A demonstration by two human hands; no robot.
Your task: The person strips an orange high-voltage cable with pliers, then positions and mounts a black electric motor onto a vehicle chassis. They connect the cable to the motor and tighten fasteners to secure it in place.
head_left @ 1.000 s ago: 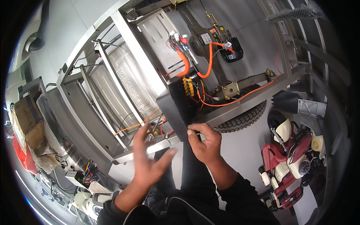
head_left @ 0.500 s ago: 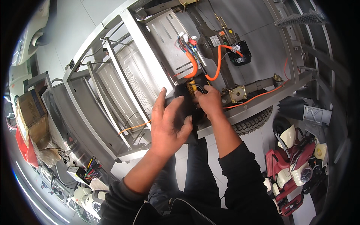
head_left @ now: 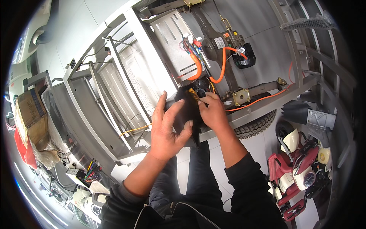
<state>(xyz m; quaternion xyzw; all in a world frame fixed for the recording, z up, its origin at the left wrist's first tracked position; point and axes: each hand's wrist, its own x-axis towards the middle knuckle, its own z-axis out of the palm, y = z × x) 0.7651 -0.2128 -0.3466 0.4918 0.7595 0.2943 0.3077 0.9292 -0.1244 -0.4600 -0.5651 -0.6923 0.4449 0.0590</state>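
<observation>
Between my hands is a black housing [head_left: 185,114], its smooth side toward my left palm. My left hand [head_left: 166,131] steadies it from the left, fingers spread over its upper edge and thumb against its near side. My right hand [head_left: 214,111] is closed at the housing's right side, thumb and index finger pinched beside a yellow-orange part [head_left: 193,92] there. What sits in that pinch is hidden by the fingers. Just beyond, thin yellow wires [head_left: 212,87] run past a round black piece [head_left: 202,83].
A metal vehicle frame [head_left: 146,49] surrounds the work, with an axle and motor [head_left: 244,55] at the upper right. An orange cable [head_left: 217,79] and a loose wire bundle [head_left: 189,45] lie beyond my hands. A tyre [head_left: 256,126] sits under the rail; a red-and-cream scooter [head_left: 293,168] stands right.
The housing has tipped and come slightly nearer me, uncovering the round black piece and yellow wires behind it. My right hand has drawn a little toward me along its side.
</observation>
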